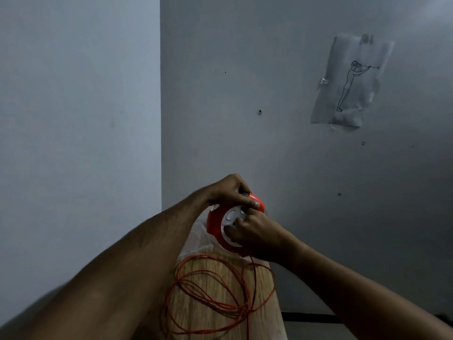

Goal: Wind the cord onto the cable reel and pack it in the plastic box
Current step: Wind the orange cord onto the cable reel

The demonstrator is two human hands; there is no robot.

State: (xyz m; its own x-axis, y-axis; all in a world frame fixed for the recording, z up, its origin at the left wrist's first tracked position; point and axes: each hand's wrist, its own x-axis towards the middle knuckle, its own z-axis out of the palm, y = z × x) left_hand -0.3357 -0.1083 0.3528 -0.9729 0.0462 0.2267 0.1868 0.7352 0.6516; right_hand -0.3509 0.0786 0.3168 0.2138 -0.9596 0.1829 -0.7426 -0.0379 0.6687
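Orange cable reel, held above far end of wooden table. Left hand curled over its top rim; right hand fingers pressed on white hub. Orange cord loose on table, nearer.

Light wooden tabletop, loose orange cord looped across it, clear plastic at its far end.
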